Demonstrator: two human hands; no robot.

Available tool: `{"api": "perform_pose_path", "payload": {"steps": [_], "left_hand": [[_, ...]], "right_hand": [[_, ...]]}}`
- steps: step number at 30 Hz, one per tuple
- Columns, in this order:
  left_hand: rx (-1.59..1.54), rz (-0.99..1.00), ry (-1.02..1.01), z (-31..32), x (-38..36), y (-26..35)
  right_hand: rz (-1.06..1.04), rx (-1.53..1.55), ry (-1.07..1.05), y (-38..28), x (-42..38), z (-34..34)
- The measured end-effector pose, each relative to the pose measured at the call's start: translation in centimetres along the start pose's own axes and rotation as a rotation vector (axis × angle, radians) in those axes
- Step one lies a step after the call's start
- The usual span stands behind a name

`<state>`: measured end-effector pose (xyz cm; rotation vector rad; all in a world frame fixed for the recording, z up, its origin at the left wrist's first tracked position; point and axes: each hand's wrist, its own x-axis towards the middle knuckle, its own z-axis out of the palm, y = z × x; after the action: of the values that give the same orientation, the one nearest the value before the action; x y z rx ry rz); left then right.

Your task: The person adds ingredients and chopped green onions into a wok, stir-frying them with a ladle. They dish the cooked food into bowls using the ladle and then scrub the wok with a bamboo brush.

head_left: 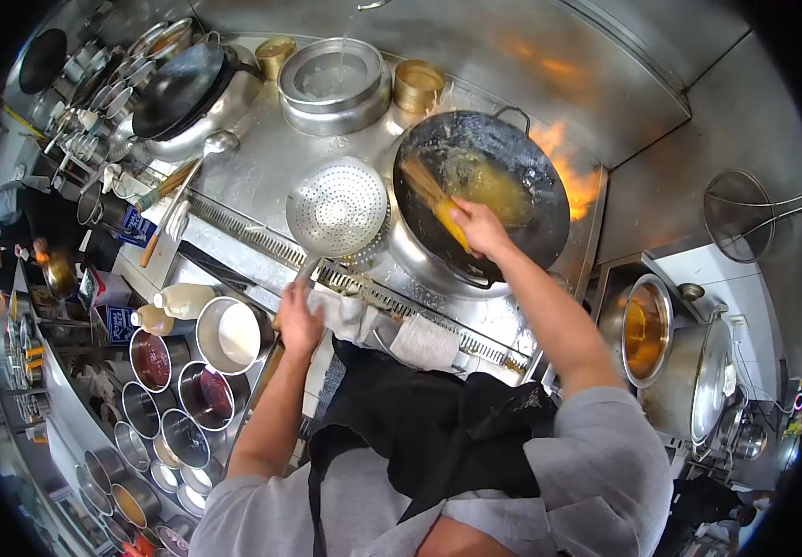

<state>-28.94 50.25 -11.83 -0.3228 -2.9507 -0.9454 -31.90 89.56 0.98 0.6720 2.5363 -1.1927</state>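
My right hand (482, 228) is closed round the yellow handle of a bamboo wok brush (429, 186). The brush's bristles are inside a large black wok (410, 232), over a wet, yellowish patch of its bottom. My left hand (299, 320) grips the long handle of a perforated metal skimmer (337, 206). The skimmer's round bowl is over the steel stove top, left of the wok. A white cloth (341, 311) lies beside my left hand at the stove's front edge.
Flames (568, 181) rise behind the wok's right side. Water runs into a round steel pot (336, 116) at the back. A ladle (221, 142) and another wok (178, 93) are to the left. Several sauce pots (234, 336) stand at lower left; an oil pot (644, 330) is right.
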Motion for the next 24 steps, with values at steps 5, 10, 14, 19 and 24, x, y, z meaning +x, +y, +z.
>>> {"api": "perform_pose_path", "payload": {"steps": [5,10,14,19,24], "left_hand": [[-0.088,-0.036,-0.342,5.3,-2.4,1.2],[-0.201,-0.017,-0.369,6.7,-0.7,0.3],[-1.155,-0.294,-0.376,1.7,1.5,4.4],[-1.522,-0.401,-0.476,-2.4,1.1,11.1],[-1.351,-0.714,-0.532,2.0,-1.0,21.9]], "right_hand": [[0.024,-0.362,-0.383,2.8,-11.3,-11.9],[-0.192,-0.949,-0.219,10.2,-4.5,-19.6],[-0.097,-0.636,-0.040,6.2,1.5,-9.8],[-0.099,-0.372,0.120,4.7,1.0,-2.5],[-0.201,-0.447,-0.139,2.8,-7.3,-5.3]]}}
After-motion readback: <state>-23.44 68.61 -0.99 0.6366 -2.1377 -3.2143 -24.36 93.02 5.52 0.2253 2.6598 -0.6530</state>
